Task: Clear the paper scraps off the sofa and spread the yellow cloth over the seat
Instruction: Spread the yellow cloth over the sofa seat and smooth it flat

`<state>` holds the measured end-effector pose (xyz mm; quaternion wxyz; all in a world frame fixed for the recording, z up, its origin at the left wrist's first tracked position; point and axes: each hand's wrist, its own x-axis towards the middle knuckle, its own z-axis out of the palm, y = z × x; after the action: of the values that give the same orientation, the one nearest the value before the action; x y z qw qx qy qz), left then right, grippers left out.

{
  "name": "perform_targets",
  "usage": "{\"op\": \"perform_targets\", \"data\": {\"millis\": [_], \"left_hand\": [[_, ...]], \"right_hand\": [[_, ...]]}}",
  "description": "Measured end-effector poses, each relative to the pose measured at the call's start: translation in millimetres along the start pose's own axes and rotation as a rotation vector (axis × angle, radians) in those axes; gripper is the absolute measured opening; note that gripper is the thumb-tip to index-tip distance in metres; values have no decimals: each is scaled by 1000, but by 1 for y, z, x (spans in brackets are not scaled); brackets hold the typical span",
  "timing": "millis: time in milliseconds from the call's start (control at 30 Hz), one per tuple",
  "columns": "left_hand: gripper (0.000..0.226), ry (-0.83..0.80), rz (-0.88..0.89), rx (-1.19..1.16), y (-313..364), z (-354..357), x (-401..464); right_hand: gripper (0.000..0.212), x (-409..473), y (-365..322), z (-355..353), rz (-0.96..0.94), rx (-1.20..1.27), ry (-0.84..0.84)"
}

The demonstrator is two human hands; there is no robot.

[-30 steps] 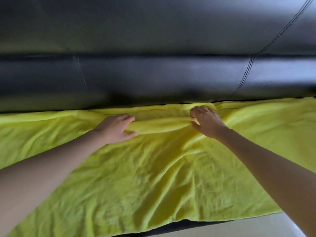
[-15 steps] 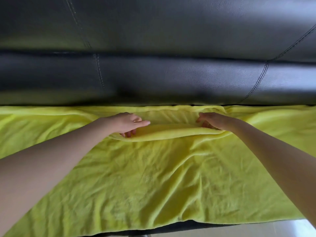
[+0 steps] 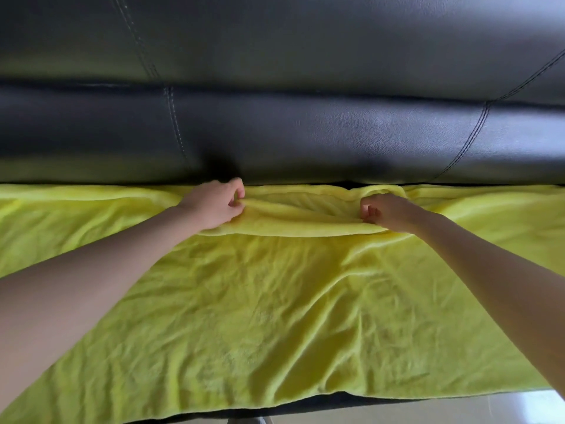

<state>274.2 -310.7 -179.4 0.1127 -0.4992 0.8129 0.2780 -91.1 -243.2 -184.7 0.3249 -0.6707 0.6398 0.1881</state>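
A wrinkled yellow cloth (image 3: 275,316) lies across the seat of a black leather sofa (image 3: 305,136), reaching from the backrest to the front edge. At the crease under the backrest, a fold of the cloth is bunched up between my hands. My left hand (image 3: 214,203) pinches the left end of that fold. My right hand (image 3: 385,211) is curled around its right end. No paper scraps are visible.
The sofa backrest fills the upper half of the view, with stitched seams at left and right. A strip of the dark seat front (image 3: 305,405) shows below the cloth. Pale floor (image 3: 458,408) lies at the bottom right.
Both hands have gone from lying flat on the cloth to gripping the fold, and have shifted back toward the backrest crease. The view has drifted slightly to the left.
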Motion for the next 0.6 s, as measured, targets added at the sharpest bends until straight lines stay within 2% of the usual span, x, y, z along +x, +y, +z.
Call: {"op": "perform_targets", "data": {"millis": [67,133,233,333,400,467,600], "left_hand": [[9,76,-1,-16,4,0,1],[10,140,-7,-35,8,5,-1],[12,306,-2,-98,13,18,-6],[14,457,10,-173,16,28,-9],[19,509,16,-203,19,34,-12],[29,491,41,-215,21,40,-15],[67,305,147,-110,15,52,-22]], "right_hand": [[10,2,0,-5,26,27,98],[9,5,0,-9,44,122,126],[14,7,-6,-10,48,233,-13],[35,7,-13,-5,27,263,-121],[33,7,-17,-4,-9,280,-137],[27,7,-20,-4,-50,269,-93],[17,7,-23,-6,-69,265,-12]]}}
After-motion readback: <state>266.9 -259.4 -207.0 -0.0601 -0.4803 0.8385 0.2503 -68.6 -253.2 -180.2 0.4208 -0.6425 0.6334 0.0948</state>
